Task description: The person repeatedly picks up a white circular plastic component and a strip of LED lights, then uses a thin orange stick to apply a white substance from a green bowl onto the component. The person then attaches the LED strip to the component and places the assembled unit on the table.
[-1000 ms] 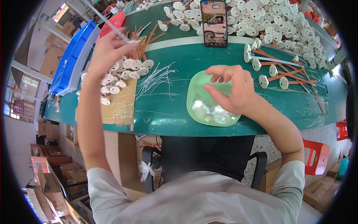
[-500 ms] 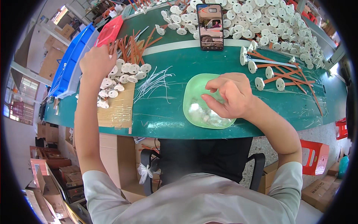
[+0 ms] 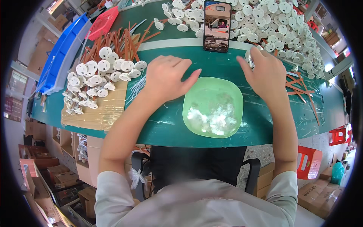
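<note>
My left hand (image 3: 166, 77) is over the table, left of the pale green bowl (image 3: 185, 113). Its fingers curl under with their tips hidden, the thumb sticks out towards the bowl, and whatever it may hold is out of sight. Beyond the bowl's right side, my right hand (image 3: 266, 73) reaches forward with thumb and forefinger apart. A white round disc piece (image 3: 248, 59) shows in that gap; I cannot tell if the fingers touch it. Small whitish, translucent bits (image 3: 217, 120) lie in the bowl.
White disc pieces with brown strips cover cardboard (image 3: 102, 119) at left; a larger heap (image 3: 280, 26) fills the back right. A phone (image 3: 216, 26) stands at the back middle. Blue bin (image 3: 62, 56) and red basket (image 3: 104, 22) are far left. White ties (image 3: 136, 89) lie behind my left forearm.
My left hand has come from beside the red basket to near the bowl. My right hand has moved from over the bowl to the right and away, its thumb and forefinger spreading.
</note>
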